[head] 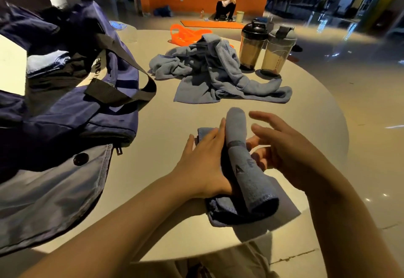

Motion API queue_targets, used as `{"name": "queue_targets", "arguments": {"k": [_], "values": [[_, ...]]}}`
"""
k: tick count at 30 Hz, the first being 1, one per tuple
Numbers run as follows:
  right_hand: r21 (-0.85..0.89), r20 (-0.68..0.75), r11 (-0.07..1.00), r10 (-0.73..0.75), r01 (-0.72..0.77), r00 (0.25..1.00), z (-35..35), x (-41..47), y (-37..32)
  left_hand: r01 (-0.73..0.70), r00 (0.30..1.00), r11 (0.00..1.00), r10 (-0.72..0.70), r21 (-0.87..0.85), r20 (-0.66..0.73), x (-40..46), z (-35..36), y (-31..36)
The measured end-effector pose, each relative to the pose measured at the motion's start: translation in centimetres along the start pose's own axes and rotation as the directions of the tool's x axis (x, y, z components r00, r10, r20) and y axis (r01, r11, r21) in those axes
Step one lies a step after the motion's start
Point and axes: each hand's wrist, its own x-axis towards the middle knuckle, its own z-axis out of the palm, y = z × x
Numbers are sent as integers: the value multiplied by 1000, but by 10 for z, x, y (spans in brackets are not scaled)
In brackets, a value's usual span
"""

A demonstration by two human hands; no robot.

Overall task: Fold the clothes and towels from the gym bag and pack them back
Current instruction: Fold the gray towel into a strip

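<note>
A small blue-grey towel (247, 168) lies rolled into a tube on the near part of the round table (170, 124), its flat tail spread under it. My left hand (203, 157) rests flat against the roll's left side with straight fingers. My right hand (282, 146) hovers at the roll's right side, fingers spread and loose; its lower fingertips touch the roll. A larger crumpled blue-grey towel (214, 70) lies in a heap at the table's middle. The open navy gym bag (65, 107) sits at the left with folded fabric (46, 61) inside.
Two shaker bottles (253, 43) (277, 50) stand behind the crumpled towel at the right. An orange item (185, 32) lies at the table's far side. A person (226, 0) crouches on the floor beyond, by an orange mat. The table edge runs close at the front right.
</note>
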Motion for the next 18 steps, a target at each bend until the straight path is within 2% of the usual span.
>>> {"name": "queue_targets", "arguments": {"k": [3, 6, 8, 10, 12, 15, 16, 18], "values": [[-75, 1, 997, -36, 36, 999, 9, -1, 8, -9, 998, 998, 5, -57, -64, -5, 1, 2], [-241, 0, 966, -102, 99, 995, 21, 2, 10, -41, 992, 942, 78, -333, 97, -15, -15, -13], [-412, -20, 906, -112, 94, 993, 27, 8, 8, -70, 977, 892, 151, -446, 148, -26, -30, -27], [-601, -19, 794, -124, 87, 992, 30, 14, 8, -53, 982, 903, 126, -427, 144, -39, -39, -35], [-701, 18, 708, -108, 90, 994, 34, 17, 7, -8, 997, 924, 38, -381, 71, -50, -41, -37], [-681, 104, 715, -116, 155, 988, 40, 20, 11, 55, 997, 884, -73, -464, -21, -53, -40, -30], [-615, 121, 763, -159, 200, 980, 41, 19, 13, 62, 993, 871, -104, -488, -59, -53, -39, -28], [-360, 134, 889, -250, 283, 959, 42, 15, 15, 47, 971, 823, -170, -566, -166, -51, -35, -28]]}}
